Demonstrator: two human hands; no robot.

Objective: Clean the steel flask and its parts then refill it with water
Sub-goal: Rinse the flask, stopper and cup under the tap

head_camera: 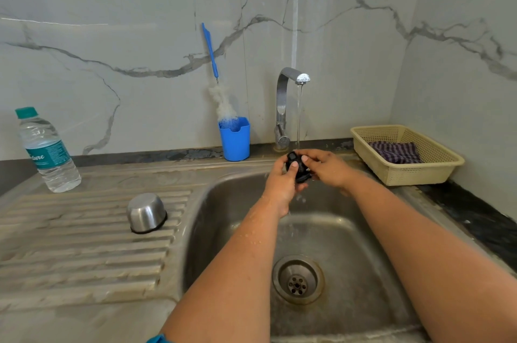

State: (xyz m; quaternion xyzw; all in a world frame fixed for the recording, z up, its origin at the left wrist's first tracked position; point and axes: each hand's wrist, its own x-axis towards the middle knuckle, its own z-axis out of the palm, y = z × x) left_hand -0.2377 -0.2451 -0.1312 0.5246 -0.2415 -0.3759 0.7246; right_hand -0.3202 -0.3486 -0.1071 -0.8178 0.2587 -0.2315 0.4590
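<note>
A small black flask stopper (297, 164) is held over the steel sink (229, 203) under a thin stream of water from the tap (288, 91). My left hand (281, 183) grips it from the left with the thumb on top. My right hand (326, 165) holds it from the right, fingers on its upper edge. Water drips off my left wrist into the basin. A steel flask cup (146, 212) stands upside down on the ribbed draining board. The flask body is not in view.
A blue bottle brush (216, 82) stands in a blue holder (235, 139) left of the tap. A plastic water bottle (46, 149) stands at the far left. A cream basket (436, 169) with a striped cloth sits at the right. The drain (298, 279) lies in the basin floor.
</note>
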